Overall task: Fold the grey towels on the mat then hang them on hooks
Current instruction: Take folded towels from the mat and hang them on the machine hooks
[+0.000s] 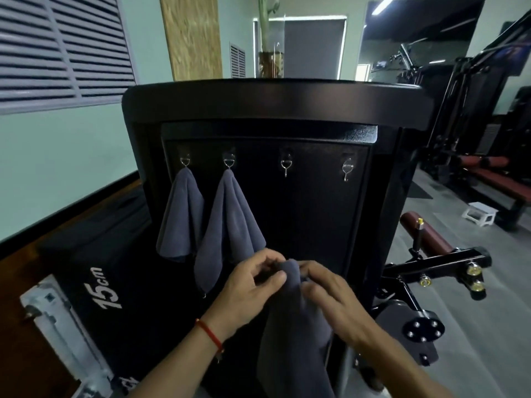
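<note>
Fingers of both hands are bunched around the top of a grey towel [293, 326], pinching its gathered corner in front of the black panel [316, 211]. From the left: a louvred vent [63, 50] sits high on the pale green wall, and below it a black block [94, 271] marked "15cm" leans beside a white metal frame [51, 320]. Next comes the panel with four metal hooks in a row. The first hook [185, 161] carries a folded grey towel [179, 216]; the second hook [229, 162] carries another [230, 225], hanging lower and touching the first. The left hand [253, 285], with a red string [209, 334] at the wrist, curls its thumb and forefinger onto the held towel's tip just below and right of that second towel. The held towel drops straight down between the two forearms. The right hand [327, 294] grips the same tip from the other side, fingers curled. Above them the third hook [286, 165] and fourth hook [347, 169] are bare. Further right stand a padded bench roller [425, 234], a small white stool [479, 214] on the grey floor, and dark gym machines [474, 110] behind.
</note>
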The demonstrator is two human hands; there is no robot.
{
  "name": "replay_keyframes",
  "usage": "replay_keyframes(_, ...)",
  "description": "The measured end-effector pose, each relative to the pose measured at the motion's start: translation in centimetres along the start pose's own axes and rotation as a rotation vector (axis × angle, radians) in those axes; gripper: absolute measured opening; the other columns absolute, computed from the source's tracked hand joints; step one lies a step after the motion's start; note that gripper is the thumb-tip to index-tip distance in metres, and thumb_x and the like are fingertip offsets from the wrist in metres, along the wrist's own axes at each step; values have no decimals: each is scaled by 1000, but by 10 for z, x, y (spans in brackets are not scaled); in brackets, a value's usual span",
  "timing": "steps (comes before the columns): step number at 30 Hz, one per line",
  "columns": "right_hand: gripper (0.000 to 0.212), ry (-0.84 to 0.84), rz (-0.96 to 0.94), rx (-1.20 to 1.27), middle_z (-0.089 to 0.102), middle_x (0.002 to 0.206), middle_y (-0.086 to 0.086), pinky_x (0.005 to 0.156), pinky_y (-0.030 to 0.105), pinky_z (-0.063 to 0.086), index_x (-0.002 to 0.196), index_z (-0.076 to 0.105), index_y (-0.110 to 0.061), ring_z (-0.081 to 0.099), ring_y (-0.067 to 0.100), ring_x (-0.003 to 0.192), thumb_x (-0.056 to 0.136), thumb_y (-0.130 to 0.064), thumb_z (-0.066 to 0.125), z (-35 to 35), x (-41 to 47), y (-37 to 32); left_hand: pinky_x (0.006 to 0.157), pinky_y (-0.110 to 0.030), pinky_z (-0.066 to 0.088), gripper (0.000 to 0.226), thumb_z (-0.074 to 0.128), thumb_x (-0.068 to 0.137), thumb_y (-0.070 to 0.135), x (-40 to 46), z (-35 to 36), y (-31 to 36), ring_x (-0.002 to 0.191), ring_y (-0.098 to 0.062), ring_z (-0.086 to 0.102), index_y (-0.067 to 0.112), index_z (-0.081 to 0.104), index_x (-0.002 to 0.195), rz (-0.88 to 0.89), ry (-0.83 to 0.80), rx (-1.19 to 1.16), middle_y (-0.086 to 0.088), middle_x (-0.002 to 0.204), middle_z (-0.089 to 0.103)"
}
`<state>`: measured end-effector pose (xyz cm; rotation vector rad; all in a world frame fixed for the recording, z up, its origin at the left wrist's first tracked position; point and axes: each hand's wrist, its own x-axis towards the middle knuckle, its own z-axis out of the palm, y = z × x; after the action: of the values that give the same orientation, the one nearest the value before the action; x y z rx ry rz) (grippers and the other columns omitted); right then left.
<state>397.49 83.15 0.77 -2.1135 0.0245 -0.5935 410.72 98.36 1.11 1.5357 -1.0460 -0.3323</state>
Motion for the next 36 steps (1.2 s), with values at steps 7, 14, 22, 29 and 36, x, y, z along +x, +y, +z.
replay_keyframes(7, 19, 40, -1, -44, 72, 95, -3, 82, 35, 58, 111, 61, -26, 71, 15, 89, 96, -14, 67, -43, 67, -7, 88, -37, 54, 9, 67, 91, 19, 72, -27, 21, 101, -23, 67, 19, 66, 100, 57, -115, 3, -11, 102, 71)
replay_keyframes(14, 12, 45, 94, -13, 70, 88, 1, 86, 42, 55, 99, 68, -15, 64, 13, 82, 103, -20, 57, -80, 147, -7, 65, -26, 43, 4, 60, 97, 3, 145, -52, 44, 76, -19, 51, 5, 58, 99, 29, -79, 126, -6, 79, 59)
replay_keyframes(22, 10, 362, -5, -460, 61, 89, -1, 76, 35, 48, 105, 59, -21, 58, 21, 80, 95, -19, 61, -84, 210, 2, 70, -29, 52, 7, 69, 91, 28, 206, -44, 38, 71, -7, 62, 22, 70, 87, -5, 410, 500, 12, 70, 63)
replay_keyframes(29, 5, 502, -83, -746, 43, 99, 2, 53, 34, 38, 95, 55, -15, 52, 26, 65, 98, -18, 59, -46, 207, 33, 70, -33, 47, 14, 67, 91, 32, 214, -10, 6, 88, -18, 54, 31, 55, 85, 22, 685, 575, 7, 75, 61)
replay_keyframes(36, 20, 486, -11, -325, 46, 105, -11, 65, 21, 47, 109, 67, -20, 56, 5, 81, 104, -24, 48, -22, 186, 46, 63, -21, 48, 14, 67, 94, 21, 210, -18, -7, 66, -5, 65, 24, 68, 80, -18, 473, 343, 6, 67, 67)
